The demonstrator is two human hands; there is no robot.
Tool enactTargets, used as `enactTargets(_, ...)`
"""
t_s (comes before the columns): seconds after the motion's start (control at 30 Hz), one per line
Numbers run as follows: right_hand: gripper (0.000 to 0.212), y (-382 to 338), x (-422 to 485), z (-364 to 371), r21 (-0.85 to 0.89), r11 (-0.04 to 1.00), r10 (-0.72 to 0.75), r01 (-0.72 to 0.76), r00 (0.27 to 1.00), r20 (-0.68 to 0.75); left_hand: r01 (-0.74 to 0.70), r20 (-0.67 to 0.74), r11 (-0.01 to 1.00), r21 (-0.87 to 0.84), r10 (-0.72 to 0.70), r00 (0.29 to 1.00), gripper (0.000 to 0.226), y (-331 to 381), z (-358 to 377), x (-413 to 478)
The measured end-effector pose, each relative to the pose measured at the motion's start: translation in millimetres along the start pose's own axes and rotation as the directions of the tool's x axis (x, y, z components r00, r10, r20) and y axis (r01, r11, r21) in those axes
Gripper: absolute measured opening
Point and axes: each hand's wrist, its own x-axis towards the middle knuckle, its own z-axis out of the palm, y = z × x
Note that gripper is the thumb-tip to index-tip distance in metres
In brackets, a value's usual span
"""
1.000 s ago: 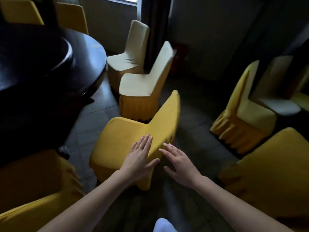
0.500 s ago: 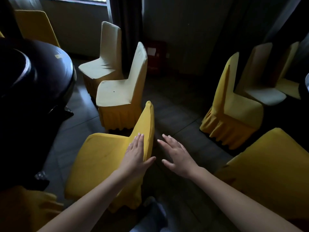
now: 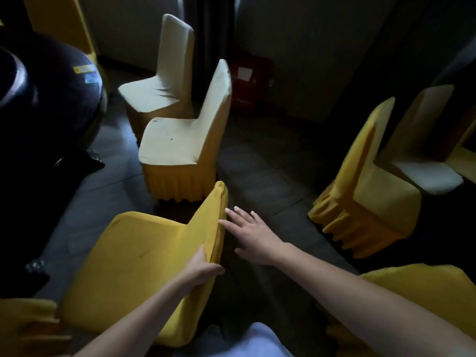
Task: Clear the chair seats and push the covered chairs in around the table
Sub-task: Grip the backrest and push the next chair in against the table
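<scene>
A: Left hand had its grip closed on the backrest edge of the nearest yellow chair, thumb behind, fingers in front!

B: And the right hand?

A: Grip open, fingers spread, fingertips touching that backrest's rear near the top.

B: Where did the chair sit?

A: At seven o'clock, seat bare. A pale chair stood just beyond at twelve, another pale chair behind it, the dark round bench at ten.

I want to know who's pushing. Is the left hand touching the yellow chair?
Touching. The head view shows the left hand wrapped around the back edge of the yellow chair, thumb on one side, fingers hidden behind the cover.
</scene>
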Motion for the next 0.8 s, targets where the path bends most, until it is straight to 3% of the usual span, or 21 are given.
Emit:
enactTargets(0.2, 0.065, -4, 50, -4, -0.143, 0.921, -0.349, 0.362, 0.931, 0.108, -0.040, -0.061, 0.998, -0.037, 0.038, 0.997, 0.093, 0, 3, -5)
enactTargets(0.37, 0.049, -12, 77, -9, -0.244, 0.742, -0.559, 0.625, 0.777, 0.290, 0.155, -0.272, 0.987, 0.032, -0.141, 0.952, 0.046, 10, 18, -11)
enactTargets(0.43, 0.050, -9, 83, -10, -0.262, 0.684, -0.607, 0.681, 0.731, 0.313, 0.239, -0.365, 0.971, 0.032, -0.211, 0.907, 0.037, 14, 25, -15)
enactTargets(0.67, 0.050, 5, 103, -9, -0.261, 0.542, -0.745, 0.799, 0.601, 0.289, 0.433, -0.662, 0.899, 0.067, -0.285, 0.693, 0.041, 21, 48, -25)
enactTargets(0.8, 0.047, 6, 112, -8, -0.249, 0.475, -0.791, 0.844, 0.533, 0.299, 0.495, -0.802, 0.868, 0.029, -0.275, 0.530, 0.040, 17, 65, -39)
